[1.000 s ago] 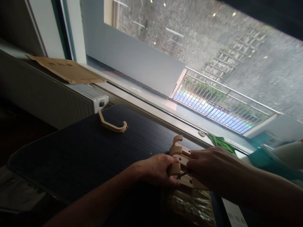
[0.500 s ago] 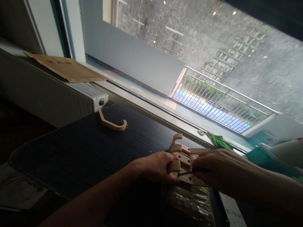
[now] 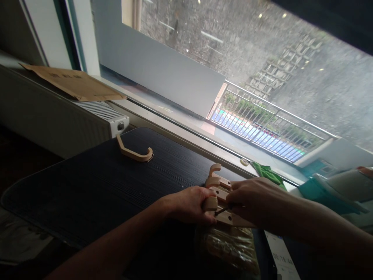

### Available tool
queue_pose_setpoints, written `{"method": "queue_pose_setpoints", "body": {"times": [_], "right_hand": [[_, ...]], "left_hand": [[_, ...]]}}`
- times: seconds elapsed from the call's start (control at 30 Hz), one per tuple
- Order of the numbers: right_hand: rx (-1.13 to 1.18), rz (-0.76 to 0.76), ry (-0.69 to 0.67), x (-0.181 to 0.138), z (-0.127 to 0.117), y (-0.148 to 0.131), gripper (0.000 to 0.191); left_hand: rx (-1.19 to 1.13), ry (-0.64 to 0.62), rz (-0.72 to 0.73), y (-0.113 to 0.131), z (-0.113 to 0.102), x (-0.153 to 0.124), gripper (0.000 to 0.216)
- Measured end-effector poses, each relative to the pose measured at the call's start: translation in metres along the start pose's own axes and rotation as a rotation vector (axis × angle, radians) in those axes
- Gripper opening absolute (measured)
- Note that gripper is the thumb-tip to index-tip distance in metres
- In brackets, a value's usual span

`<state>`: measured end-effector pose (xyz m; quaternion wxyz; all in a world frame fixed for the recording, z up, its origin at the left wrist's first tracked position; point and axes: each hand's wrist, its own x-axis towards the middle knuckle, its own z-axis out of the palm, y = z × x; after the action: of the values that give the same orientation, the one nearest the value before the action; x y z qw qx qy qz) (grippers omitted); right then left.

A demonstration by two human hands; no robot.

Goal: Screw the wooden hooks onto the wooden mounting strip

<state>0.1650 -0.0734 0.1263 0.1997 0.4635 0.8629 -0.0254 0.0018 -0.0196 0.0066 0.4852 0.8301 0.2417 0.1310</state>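
Note:
Several pale wooden hooks [image 3: 223, 193] with drilled holes lie side by side at the table's right. My left hand [image 3: 189, 204] is closed around the curled ends, its thumb and fingers pressed about the nearest hook [image 3: 211, 203]. My right hand [image 3: 252, 198] is closed on a screwdriver; its thin dark shaft [image 3: 222, 210] slants down, the tip at the base of that nearest curl. The fist hides the handle. Under the hooks sits a bundle [image 3: 230, 249] in shiny clear plastic. Apart from them, another wooden hook [image 3: 132, 154] lies on the table.
The dark table [image 3: 96, 186] stands against the windowsill. A radiator [image 3: 101, 110] carries a brown paper envelope [image 3: 75, 85]. On the sill is a green cloth [image 3: 268, 174]. A device with a running timer display [image 3: 281, 252] lies right of the bundle, and a teal object [image 3: 323, 194] stands at far right.
The whole view has shifted slightly. My right hand has turned and moved closer to the hooks, covering the screwdriver's black handle that showed before. The left hand keeps its hold.

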Motion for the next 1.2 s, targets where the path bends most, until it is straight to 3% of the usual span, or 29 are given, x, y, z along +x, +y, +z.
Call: {"method": "queue_pose_setpoints", "body": {"times": [0.17,0.27,0.57,0.73,0.9,1.0,1.2], "right_hand": [[0.106,0.124,-0.078,-0.006,-0.003,0.007,0.022],[0.093,0.186,-0.026,-0.008,-0.008,-0.003,0.018],[-0.281,-0.128,0.026,-0.001,-0.01,-0.018,0.016],[-0.048,0.043,-0.087,0.0,-0.009,-0.011,0.018],[0.145,0.182,-0.071,-0.003,-0.002,0.003,0.032],[0.132,0.25,0.002,-0.006,-0.003,0.0,0.02],[-0.012,0.082,-0.014,-0.009,-0.013,-0.014,0.019]], "left_hand": [[-0.011,0.002,-0.011,0.003,-0.001,-0.001,0.022],[-0.055,-0.008,-0.002,0.002,-0.001,-0.001,0.023],[-0.006,0.01,0.01,0.001,0.0,-0.001,0.023],[0.012,0.004,-0.004,0.002,0.0,-0.001,0.023],[0.001,-0.003,-0.011,0.002,0.0,-0.001,0.023],[-0.011,0.004,-0.013,0.003,-0.001,-0.002,0.024],[-0.003,-0.001,0.016,0.002,-0.001,-0.002,0.026]]}}
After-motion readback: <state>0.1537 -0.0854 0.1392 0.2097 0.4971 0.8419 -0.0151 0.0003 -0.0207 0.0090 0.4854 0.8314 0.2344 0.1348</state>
